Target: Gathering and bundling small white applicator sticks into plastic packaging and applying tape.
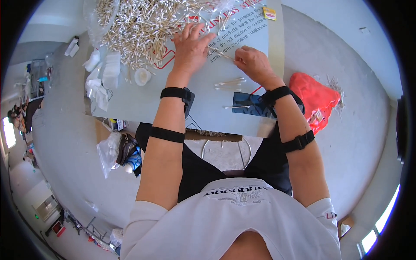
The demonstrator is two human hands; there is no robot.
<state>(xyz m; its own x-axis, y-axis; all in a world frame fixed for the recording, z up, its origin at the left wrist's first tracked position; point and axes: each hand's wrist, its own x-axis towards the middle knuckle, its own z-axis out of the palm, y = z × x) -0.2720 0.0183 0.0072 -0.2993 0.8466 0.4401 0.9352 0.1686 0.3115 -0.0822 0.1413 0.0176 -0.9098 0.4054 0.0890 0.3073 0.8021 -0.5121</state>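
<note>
A large heap of cotton swabs [138,32] with white tips and pale sticks covers the far left of the table. My left hand [190,50] lies at the heap's right edge, palm down with its fingers spread apart. To its right, my right hand [255,64] is closed in a pinch at the end of a few swabs [223,53] that point toward the left hand. How many it grips is hard to make out. Nearer to me, several loose swabs [232,82] lie side by side, and a single swab [237,107] rests across a dark blue picture.
A small white cup [142,76] stands below the heap, beside stacked white packs [111,69] and crumpled clear plastic [98,92]. A yellow packet [269,13] lies at the far right of the printed tabletop [173,115]. A red bag [310,97] sits on the floor right of the table.
</note>
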